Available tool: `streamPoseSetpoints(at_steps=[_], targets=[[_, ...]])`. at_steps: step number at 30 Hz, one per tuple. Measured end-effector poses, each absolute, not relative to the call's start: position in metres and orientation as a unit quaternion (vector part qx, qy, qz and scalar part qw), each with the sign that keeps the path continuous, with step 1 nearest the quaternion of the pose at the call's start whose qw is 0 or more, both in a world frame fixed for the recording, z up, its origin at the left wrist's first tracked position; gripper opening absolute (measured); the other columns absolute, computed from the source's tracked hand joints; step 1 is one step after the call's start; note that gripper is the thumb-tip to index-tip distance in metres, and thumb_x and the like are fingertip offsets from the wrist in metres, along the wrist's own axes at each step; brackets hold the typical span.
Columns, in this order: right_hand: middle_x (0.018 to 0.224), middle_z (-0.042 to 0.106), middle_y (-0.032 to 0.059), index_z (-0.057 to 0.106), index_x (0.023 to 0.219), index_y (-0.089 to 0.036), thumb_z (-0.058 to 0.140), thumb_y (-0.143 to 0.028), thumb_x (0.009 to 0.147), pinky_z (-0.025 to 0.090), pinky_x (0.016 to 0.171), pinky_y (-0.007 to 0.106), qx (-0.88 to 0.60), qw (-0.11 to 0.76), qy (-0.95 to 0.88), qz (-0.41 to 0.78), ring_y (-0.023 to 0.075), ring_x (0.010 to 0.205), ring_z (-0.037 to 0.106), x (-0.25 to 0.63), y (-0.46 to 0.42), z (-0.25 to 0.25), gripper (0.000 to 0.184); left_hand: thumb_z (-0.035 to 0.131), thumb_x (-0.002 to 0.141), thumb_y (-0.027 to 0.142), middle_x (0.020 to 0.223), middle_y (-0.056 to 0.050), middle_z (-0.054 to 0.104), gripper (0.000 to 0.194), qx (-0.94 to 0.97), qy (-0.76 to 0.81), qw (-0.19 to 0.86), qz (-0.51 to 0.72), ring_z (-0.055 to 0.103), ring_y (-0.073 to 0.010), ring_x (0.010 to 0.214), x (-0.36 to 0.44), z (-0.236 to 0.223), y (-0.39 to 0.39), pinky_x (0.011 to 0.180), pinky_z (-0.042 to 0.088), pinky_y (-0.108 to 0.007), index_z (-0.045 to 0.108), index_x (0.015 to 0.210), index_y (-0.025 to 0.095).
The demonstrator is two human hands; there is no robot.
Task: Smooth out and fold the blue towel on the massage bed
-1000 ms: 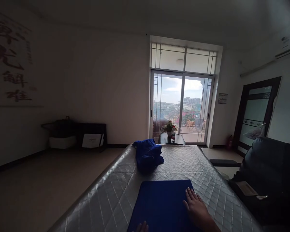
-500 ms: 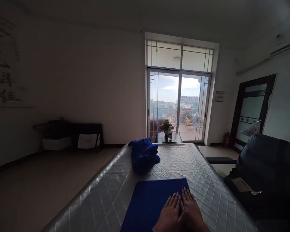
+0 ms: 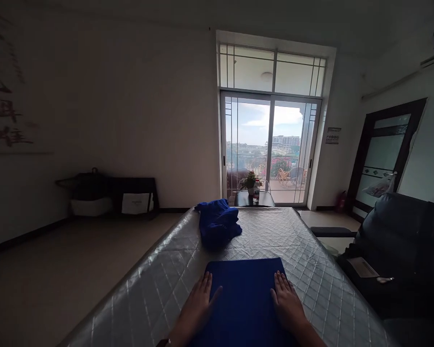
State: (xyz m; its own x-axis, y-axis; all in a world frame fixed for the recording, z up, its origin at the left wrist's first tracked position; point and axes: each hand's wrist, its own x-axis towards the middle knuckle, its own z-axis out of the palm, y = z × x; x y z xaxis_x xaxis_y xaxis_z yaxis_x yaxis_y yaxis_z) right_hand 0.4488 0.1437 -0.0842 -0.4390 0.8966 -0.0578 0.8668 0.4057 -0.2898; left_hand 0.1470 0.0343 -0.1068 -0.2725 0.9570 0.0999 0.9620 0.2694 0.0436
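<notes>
A blue cloth, folded into a flat rectangle, lies in front of me. My left hand rests on its left edge, fingers stretched forward and thumb apart over the fabric. On the right edge lies my right hand, also flat with the fingers extended. Neither hand grips anything. Beyond the folded piece, a crumpled blue cloth sits in a heap. Both lie on a silver quilted table cover. The near end of the folded cloth runs out of view at the bottom.
A dark armchair stands at the right, with a flat brown item on it. Past the table's far end is a small black table with a potted plant and a bottle. Bags sit by the left wall.
My left hand has moved from beside the right hand to the cloth's left edge. My right hand stays on the right edge. The view has tilted down slightly.
</notes>
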Motion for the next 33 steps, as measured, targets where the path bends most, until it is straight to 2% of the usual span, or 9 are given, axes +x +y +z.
streamPoseSetpoints(at_steps=[4, 6, 10, 15, 22, 27, 33], targets=[[0.168, 0.022, 0.0060, 0.027, 0.158, -0.009, 0.019, -0.041, 0.098, 0.018, 0.129, 0.042, -0.524, 0.031, -0.842, 0.124, 0.0204, 0.156, 0.019, 0.449, 0.143, -0.081, 0.069, 0.020, 0.100, 0.063, 0.166, -0.014, 0.028, 0.078, -0.571, -0.819, -0.027, -0.054, 0.029, -0.0239, 0.154, 0.147, -0.103, 0.031, 0.127, 0.030, -0.042, 0.032, 0.156, 0.009], [0.167, 0.024, 0.0065, 0.028, 0.158, -0.010, 0.020, -0.040, 0.097, 0.018, 0.129, 0.043, -0.525, 0.008, -0.843, 0.119, 0.0207, 0.156, 0.019, 0.448, 0.145, -0.077, 0.069, 0.017, 0.098, 0.066, 0.166, -0.015, 0.027, 0.084, -0.567, -0.820, -0.035, -0.062, 0.028, -0.0242, 0.154, 0.150, -0.098, 0.031, 0.127, 0.029, -0.041, 0.030, 0.156, 0.006], [0.167, 0.026, 0.0086, 0.031, 0.158, -0.010, 0.021, -0.041, 0.096, 0.017, 0.128, 0.044, -0.517, -0.020, -0.849, 0.111, 0.0218, 0.156, 0.019, 0.442, 0.159, -0.065, 0.070, 0.020, 0.098, 0.063, 0.166, -0.014, 0.031, 0.080, -0.578, -0.812, -0.026, -0.072, 0.030, -0.0257, 0.154, 0.149, -0.096, 0.029, 0.127, 0.032, -0.043, 0.033, 0.155, 0.008], [0.167, 0.028, 0.0120, 0.031, 0.157, -0.005, 0.020, -0.043, 0.097, 0.016, 0.129, 0.042, -0.518, 0.014, -0.846, 0.123, 0.0228, 0.157, 0.019, 0.426, 0.189, -0.056, 0.072, 0.019, 0.097, 0.066, 0.166, -0.014, 0.029, 0.084, -0.575, -0.811, -0.045, -0.099, 0.029, -0.0270, 0.155, 0.145, -0.097, 0.028, 0.128, 0.030, -0.045, 0.033, 0.155, 0.007], [0.167, 0.029, 0.0095, 0.031, 0.158, -0.008, 0.021, -0.041, 0.096, 0.019, 0.128, 0.040, -0.521, 0.067, -0.841, 0.131, 0.0203, 0.156, 0.021, 0.422, 0.204, -0.088, 0.070, 0.019, 0.096, 0.067, 0.167, -0.015, 0.023, 0.088, -0.561, -0.813, -0.106, -0.110, 0.024, -0.0261, 0.156, 0.146, -0.089, 0.029, 0.129, 0.024, -0.044, 0.028, 0.157, 0.004], [0.165, 0.033, 0.0122, 0.034, 0.156, -0.007, 0.024, -0.042, 0.096, 0.021, 0.128, 0.043, -0.514, 0.093, -0.842, 0.131, 0.0226, 0.156, 0.024, 0.426, 0.207, -0.096, 0.071, 0.017, 0.096, 0.064, 0.169, -0.016, 0.020, 0.088, -0.554, -0.818, -0.122, -0.093, 0.020, -0.0254, 0.157, 0.150, -0.084, 0.031, 0.130, 0.019, -0.043, 0.024, 0.157, 0.001], [0.166, 0.032, 0.0091, 0.033, 0.158, -0.012, 0.023, -0.043, 0.097, 0.016, 0.128, 0.040, -0.523, 0.072, -0.838, 0.138, 0.0203, 0.156, 0.022, 0.430, 0.207, -0.086, 0.069, 0.026, 0.096, 0.059, 0.166, -0.012, 0.032, 0.076, -0.558, -0.817, -0.091, -0.111, 0.029, -0.0255, 0.154, 0.142, -0.103, 0.037, 0.128, 0.027, -0.045, 0.040, 0.154, 0.012]])
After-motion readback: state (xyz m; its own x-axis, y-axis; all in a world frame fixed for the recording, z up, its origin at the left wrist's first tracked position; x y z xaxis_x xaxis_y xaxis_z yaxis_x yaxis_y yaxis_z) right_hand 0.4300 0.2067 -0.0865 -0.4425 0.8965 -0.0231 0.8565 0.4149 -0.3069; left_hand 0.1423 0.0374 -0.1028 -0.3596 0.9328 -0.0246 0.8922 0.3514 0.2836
